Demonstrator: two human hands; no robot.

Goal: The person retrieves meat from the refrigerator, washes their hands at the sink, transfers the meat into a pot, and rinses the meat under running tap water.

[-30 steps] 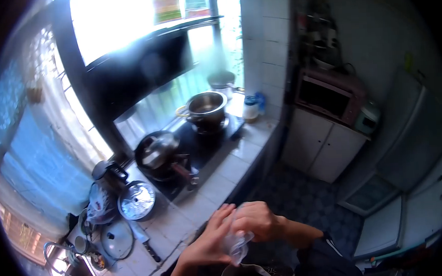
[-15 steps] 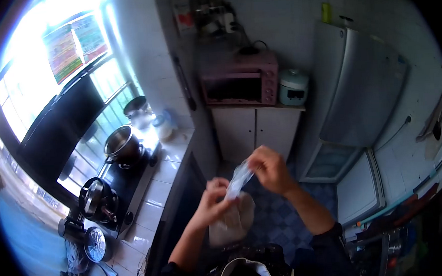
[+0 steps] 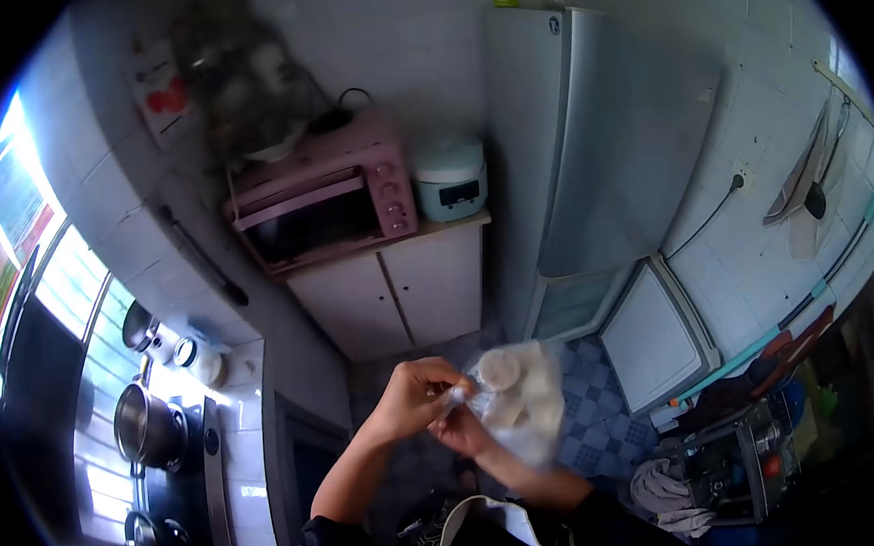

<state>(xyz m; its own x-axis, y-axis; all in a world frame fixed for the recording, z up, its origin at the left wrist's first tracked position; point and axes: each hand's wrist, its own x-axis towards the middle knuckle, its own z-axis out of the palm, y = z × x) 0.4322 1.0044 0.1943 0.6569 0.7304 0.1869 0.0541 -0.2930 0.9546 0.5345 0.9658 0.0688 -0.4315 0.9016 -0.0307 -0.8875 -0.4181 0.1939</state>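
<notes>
A clear plastic bag (image 3: 539,436) with several pale, round, bun-like pieces (image 3: 499,371) inside hangs over the floor in front of me. My left hand (image 3: 414,398) is closed, its fingers pinching the gathered neck of the bag. Just below it, my right hand (image 3: 459,434) also has its fingers closed on the neck, with the right forearm partly behind the bag. The two hands touch or nearly touch. What the pieces are exactly cannot be made out through the plastic.
Ahead stands a tall grey refrigerator (image 3: 628,144), its lower door (image 3: 661,335) swung open. A pink toaster oven (image 3: 320,205) and a light-blue rice cooker (image 3: 450,180) sit on a white cabinet (image 3: 428,288). At left, a pot (image 3: 147,427) stands on the stove beside a tiled counter (image 3: 248,471).
My view has turned right toward the refrigerator. The hands have come together at the bag's neck, and the bag has swung from below the hands to their right.
</notes>
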